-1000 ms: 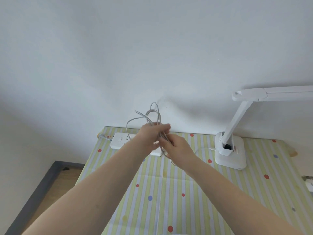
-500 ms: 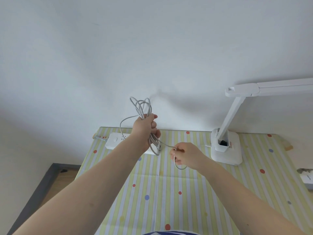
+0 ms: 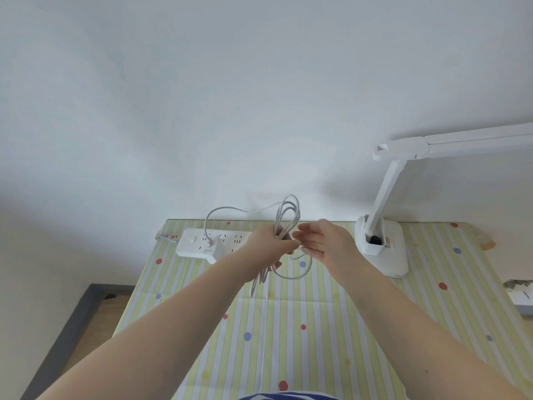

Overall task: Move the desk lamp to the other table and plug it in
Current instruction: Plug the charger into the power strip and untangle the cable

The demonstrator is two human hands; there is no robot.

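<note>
The white desk lamp (image 3: pixel 380 249) stands at the table's back right, its arm rising to a long head that runs off the right edge. Its grey cable (image 3: pixel 288 215) is gathered in loops above the striped tablecloth (image 3: pixel 288 327). My left hand (image 3: pixel 268 246) grips the middle of that bundle. One strand arcs left to a white adapter (image 3: pixel 215 249) sitting in the white power strip (image 3: pixel 230 241) at the back left. My right hand (image 3: pixel 320 243) is beside the bundle with fingers spread and straight; a slack loop hangs under its thumb.
A white wall rises straight behind the table. To the left, wooden floor and a dark skirting (image 3: pixel 72 327) lie below the table's edge. A white and grey object (image 3: pixel 522 298) pokes in at the right edge.
My right hand has swung back from the table up to the bundle and spread its fingers. My left hand with the coil has shifted slightly right and lower.
</note>
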